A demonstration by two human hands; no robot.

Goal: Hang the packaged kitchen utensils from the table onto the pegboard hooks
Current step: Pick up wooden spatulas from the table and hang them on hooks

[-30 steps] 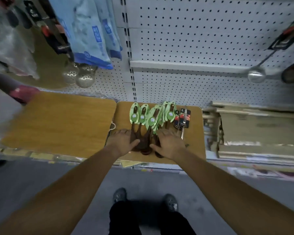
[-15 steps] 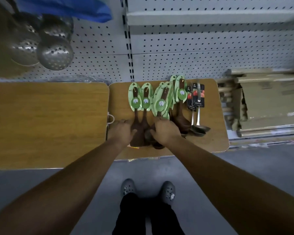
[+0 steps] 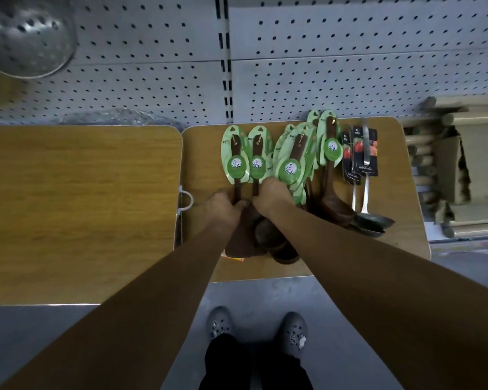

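Spoons [image 3: 290,164], green-carded, print illegible — left hand [image 3: 223,211] grips one, right hand [image 3: 271,196] another

Lettering on the green cards [image 3: 235,166] blurs beyond reading

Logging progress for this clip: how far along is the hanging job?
Done: nothing visible; the white pegboard above the small wooden table is bare. In hand: left hand and right hand grip handles of green-carded brown wooden spoons. Remaining: that whole pile plus the black-carded steel ladles, all lying there.
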